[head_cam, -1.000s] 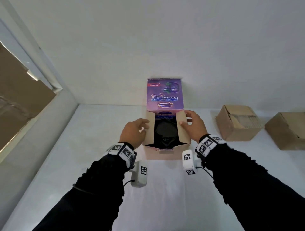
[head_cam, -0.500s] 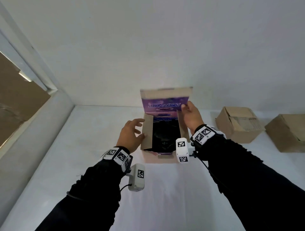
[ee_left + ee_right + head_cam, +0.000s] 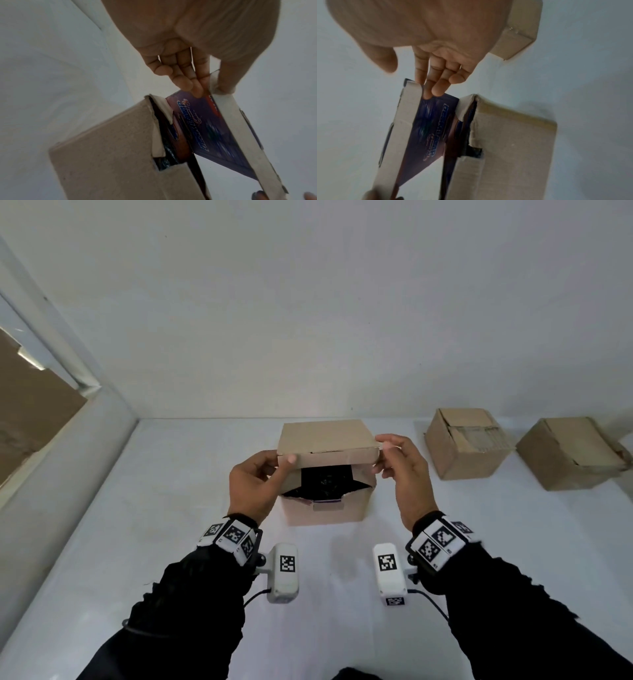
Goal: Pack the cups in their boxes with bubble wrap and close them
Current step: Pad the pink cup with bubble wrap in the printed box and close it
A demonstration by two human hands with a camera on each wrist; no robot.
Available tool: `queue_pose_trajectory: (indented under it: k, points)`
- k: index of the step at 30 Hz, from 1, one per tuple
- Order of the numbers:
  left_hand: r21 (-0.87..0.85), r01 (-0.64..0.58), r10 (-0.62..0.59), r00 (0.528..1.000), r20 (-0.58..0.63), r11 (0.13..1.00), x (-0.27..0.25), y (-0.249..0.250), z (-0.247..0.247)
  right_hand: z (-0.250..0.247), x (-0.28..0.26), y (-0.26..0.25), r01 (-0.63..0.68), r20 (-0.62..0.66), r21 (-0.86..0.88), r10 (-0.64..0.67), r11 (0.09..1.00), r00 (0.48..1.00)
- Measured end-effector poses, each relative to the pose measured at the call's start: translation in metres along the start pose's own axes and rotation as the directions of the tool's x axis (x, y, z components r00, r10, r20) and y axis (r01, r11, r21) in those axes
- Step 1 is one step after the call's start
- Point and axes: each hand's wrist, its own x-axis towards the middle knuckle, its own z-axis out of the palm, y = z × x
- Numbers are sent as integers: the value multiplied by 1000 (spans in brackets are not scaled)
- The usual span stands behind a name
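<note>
Looking down from the head view, two closed brown cardboard cartons (image 3: pixel 467 445) (image 3: pixel 570 453) stood well apart to the right on the white table (image 3: pixel 171 508), clear of the work. The cardboard box (image 3: pixel 327 508) sat between both hands, dark crinkled wrapping (image 3: pixel 325 482) showing inside its mouth. Its matte brown lid (image 3: pixel 325 438) hung half lowered. The left hand (image 3: pixel 255 486) pinched the lid's left front corner, thumb on top; the right hand (image 3: pixel 402 470) pinched the right corner likewise.

From the left wrist, the fingers (image 3: pixel 181 77) lay pressed together under the lid's glossy purple printed inner face (image 3: pixel 214 135), thumb against the tuck flap.

From the right wrist, fingers (image 3: pixel 436 83) pressed beneath the lid, thumb lifted off.
</note>
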Motion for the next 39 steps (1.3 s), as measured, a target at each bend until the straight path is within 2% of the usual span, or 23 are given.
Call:
queue_pose_trajectory:
  k: [3,6,9,11,13,16,20,24,27,31,33,36,39]
  points:
    - [187,-60,73,995,-65,980,-8,-9,-8,-8,-14,9,157,47,-228,-151,961,987]
    - [411,-215,238,971,-5,886,-21,-19,-11,-17,-26,20,231,40,-408,-236,883,971]
    - [495,-197,218,976,15,847,-30,-31,-14,-20,-32,29,283,100,-509,-270,813,958]
    - [492,-163,196,981,-15,855,-32,-35,-16,-19,-33,31,308,136,-540,-281,783,950]
    - [497,-183,212,977,-3,848,-31,-34,-15,-17,-31,29,339,154,-568,-308,750,939]
    - [562,-250,271,961,48,788,-27,-30,-13,-16,-26,27,367,148,-582,-349,726,925]
    - [622,-306,324,942,87,721,-26,-33,-17,-20,-26,29,375,187,-586,-331,718,925]
    - [667,-357,378,918,120,654,-30,-41,-18,-21,-31,39,417,223,-668,-369,616,902]
    - [643,-377,353,919,174,666,-32,-50,-21,-21,-39,47,424,230,-716,-387,554,893]
    - [608,-390,357,916,181,692,-35,-52,-20,-8,-58,55,478,306,-681,-378,555,874]
    - [652,-427,416,891,184,626,-34,-49,-17,3,-60,59,528,360,-655,-391,541,847]
    - [654,-560,509,808,296,509,-31,-45,-11,18,-53,61,577,384,-655,-443,488,810]
    - [630,-599,500,789,358,494,-27,-44,-6,24,-45,57,587,392,-677,-458,443,798]
